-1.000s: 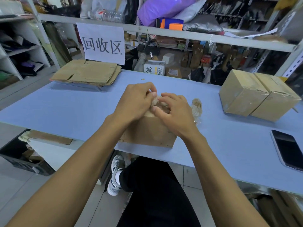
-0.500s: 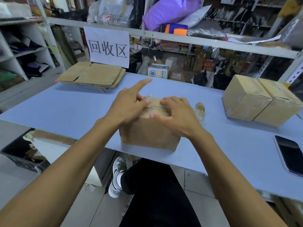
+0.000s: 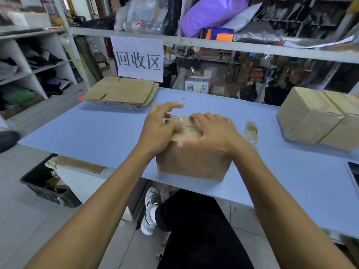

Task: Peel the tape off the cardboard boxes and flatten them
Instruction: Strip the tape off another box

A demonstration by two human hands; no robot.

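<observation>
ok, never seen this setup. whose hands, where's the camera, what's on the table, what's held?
No robot here: a person works bare-handed, filmed by one wide-angle camera on their head, looking down. The left hand pinches clear tape lifting off the small cardboard box at the near edge of the blue table. The right hand presses flat on the box top. Also on the table: flattened cardboard, a wad of peeled tape, two taped boxes and a phone.
</observation>
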